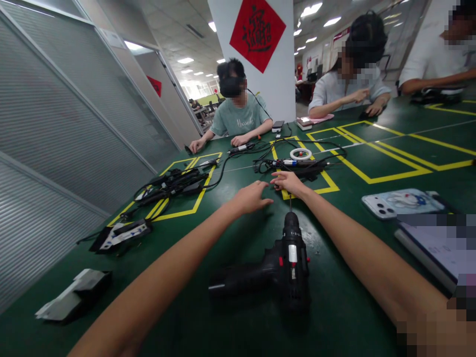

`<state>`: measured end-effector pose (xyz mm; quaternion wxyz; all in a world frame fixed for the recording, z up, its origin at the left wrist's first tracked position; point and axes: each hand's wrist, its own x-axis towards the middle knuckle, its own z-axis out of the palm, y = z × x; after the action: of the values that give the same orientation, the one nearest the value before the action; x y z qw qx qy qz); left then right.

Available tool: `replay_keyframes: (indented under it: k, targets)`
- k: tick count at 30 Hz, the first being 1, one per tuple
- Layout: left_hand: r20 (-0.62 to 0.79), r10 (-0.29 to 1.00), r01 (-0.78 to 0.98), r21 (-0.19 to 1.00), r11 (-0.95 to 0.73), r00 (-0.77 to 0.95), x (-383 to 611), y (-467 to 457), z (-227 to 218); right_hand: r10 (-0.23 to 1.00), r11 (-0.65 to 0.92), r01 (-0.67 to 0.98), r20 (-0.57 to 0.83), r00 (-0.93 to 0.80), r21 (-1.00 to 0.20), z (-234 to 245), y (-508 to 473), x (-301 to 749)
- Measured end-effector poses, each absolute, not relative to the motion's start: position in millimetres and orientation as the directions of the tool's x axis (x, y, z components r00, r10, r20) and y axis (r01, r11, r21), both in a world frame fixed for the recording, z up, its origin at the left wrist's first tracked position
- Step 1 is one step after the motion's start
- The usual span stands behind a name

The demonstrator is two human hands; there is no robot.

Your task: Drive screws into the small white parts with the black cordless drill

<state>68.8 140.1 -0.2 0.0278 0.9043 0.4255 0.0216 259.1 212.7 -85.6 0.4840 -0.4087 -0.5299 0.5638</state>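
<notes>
My left hand [253, 197] is over the green table, its thumb apart from the other fingers and nothing visible in it. Close by on its right, my right hand [289, 183] reaches leftward with fingers partly spread. Its fingertips are near a small dark patch I cannot make out. Between my forearms a black cordless drill [292, 263] lies on its side, its bit pointing away from me, just below my right hand. Beyond my right hand lies a black electric screwdriver [297, 162] with a silver and blue band, beside a white ring [300, 154].
Yellow tape [316, 191] marks rectangles on the table. Tangled black tools and cables [174, 182] lie at left, near a white-and-black packet [78, 293]. A phone [401, 202] and a notebook-like item [431, 248] are at right. Several people sit across the table.
</notes>
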Motion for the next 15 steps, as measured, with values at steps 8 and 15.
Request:
replay_keyframes:
  k: [8,15]
  targets:
    - [0.066,0.730,0.718,0.143,-0.682,0.680,117.3,163.6,-9.6,0.969,0.042,-0.077,0.060,-0.241,-0.996,-84.1,213.0,256.6]
    - [0.133,0.845,0.805,0.259,-0.534,0.518,87.0,151.1,-2.6,0.973,0.034,-0.080,0.052,-0.224,-0.996,-83.0,211.0,254.1]
